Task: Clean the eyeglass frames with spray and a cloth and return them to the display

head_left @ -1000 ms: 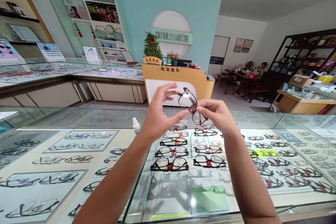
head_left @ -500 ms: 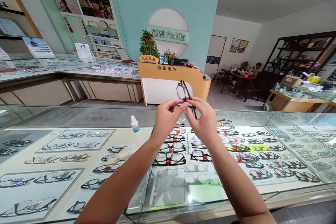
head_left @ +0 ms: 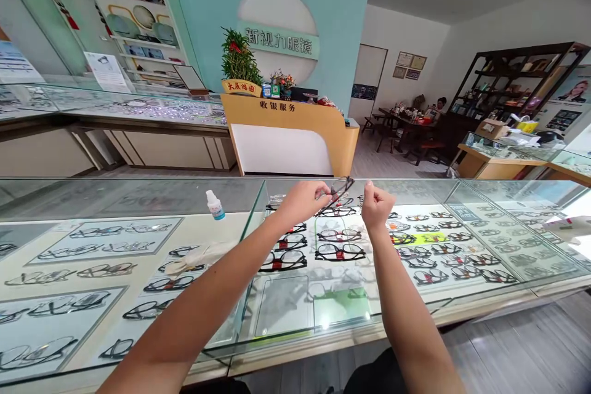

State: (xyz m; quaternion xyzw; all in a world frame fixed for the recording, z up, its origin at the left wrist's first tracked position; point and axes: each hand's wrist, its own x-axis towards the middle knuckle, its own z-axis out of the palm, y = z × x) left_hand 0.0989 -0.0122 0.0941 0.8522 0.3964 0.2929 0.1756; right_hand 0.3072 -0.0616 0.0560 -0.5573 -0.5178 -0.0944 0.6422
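Observation:
Over the glass display counter (head_left: 401,317), my left hand (head_left: 302,200) pinches a pair of dark-framed eyeglasses (head_left: 342,187) by one side. The frame sticks out to the right, tilted, with a lens showing. My right hand (head_left: 377,204) is a little to the right, apart from the eyeglasses. Its fingers are curled into a fist; whether anything is inside cannot be seen. Below both hands, rows of eyeglass frames (head_left: 340,252) with red tags lie under the glass.
A small white bottle with a blue base (head_left: 215,206) stands on the counter left of my arms. A crumpled beige cloth (head_left: 203,257) lies nearer. A wooden cashier desk (head_left: 281,114) is across the aisle. A person (head_left: 441,103) is at a far table.
Both hands were together on the eyeglasses. Now my right hand has come off them and moved right, while my left hand keeps them, lowered and turned. The view has shifted right and down.

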